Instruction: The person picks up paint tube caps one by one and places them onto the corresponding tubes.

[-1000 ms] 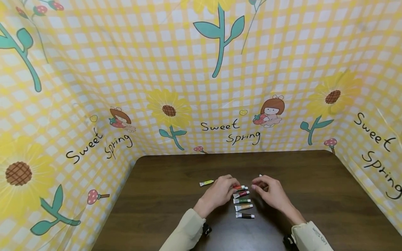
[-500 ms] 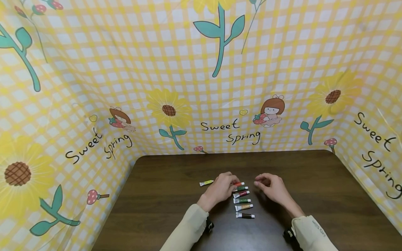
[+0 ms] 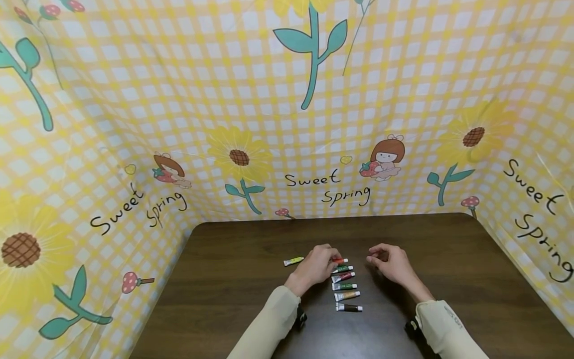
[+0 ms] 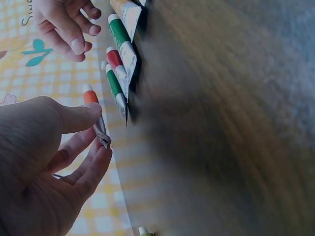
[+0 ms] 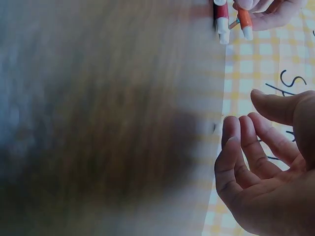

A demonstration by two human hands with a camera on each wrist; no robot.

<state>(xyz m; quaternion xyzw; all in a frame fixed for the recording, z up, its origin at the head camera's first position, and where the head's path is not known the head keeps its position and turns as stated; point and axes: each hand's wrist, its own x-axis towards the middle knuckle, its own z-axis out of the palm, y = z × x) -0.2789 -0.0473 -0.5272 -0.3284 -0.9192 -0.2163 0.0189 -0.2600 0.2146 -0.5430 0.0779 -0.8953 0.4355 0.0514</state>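
Observation:
My left hand [image 3: 316, 264] pinches an orange paint tube [image 4: 90, 97] between thumb and fingers, its white cap pointing right in the head view. The tube is tilted in the left wrist view, at the far end of a column of small paint tubes. Nearest to it lies a green tube [image 3: 343, 269], then a dark red tube [image 3: 344, 276] and another green tube [image 3: 344, 286]. An ochre tube [image 3: 347, 295] and a black tube [image 3: 349, 307] follow towards me. To the right of the column, my right hand [image 3: 392, 264] hovers with loosely bent fingers, holding nothing.
A yellow paint tube [image 3: 293, 261] lies left of my left hand. The dark wooden table [image 3: 233, 299] has a rounded back edge, and a yellow checked cloth [image 3: 305, 139] rises behind it and along both sides.
My left hand has shifted the orange tube slightly away from me, and the green tube beside it has come into sight. My right hand has drawn back a little to the right.

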